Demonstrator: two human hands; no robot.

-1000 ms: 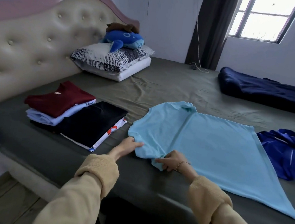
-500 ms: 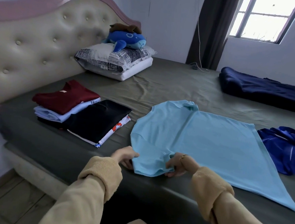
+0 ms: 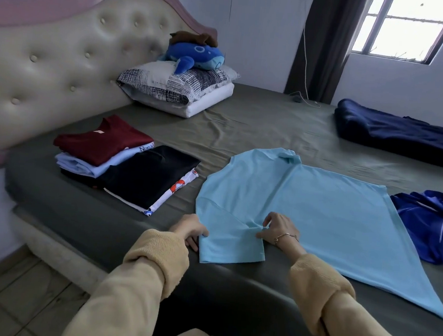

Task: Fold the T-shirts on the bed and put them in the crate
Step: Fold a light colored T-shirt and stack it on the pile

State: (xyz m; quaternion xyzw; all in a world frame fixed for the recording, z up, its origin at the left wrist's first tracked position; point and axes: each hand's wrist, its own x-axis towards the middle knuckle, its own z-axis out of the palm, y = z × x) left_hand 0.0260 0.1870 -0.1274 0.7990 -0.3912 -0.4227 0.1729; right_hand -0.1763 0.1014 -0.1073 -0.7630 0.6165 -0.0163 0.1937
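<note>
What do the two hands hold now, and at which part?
Both hold the light blue T-shirt at its near sleeve: the left hand grips the sleeve's outer edge, the right hand pinches the fabric where the sleeve meets the body.

A blue plush whale (image 3: 195,55) lies on stacked pillows (image 3: 179,89) at upper centre; a dark curtain (image 3: 325,43) hangs beside the window (image 3: 404,28), upper right.

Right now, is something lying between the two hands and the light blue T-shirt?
Nothing visible: the left hand holds the sleeve edge of the light blue T-shirt, and the right hand pinches its fabric.
</note>
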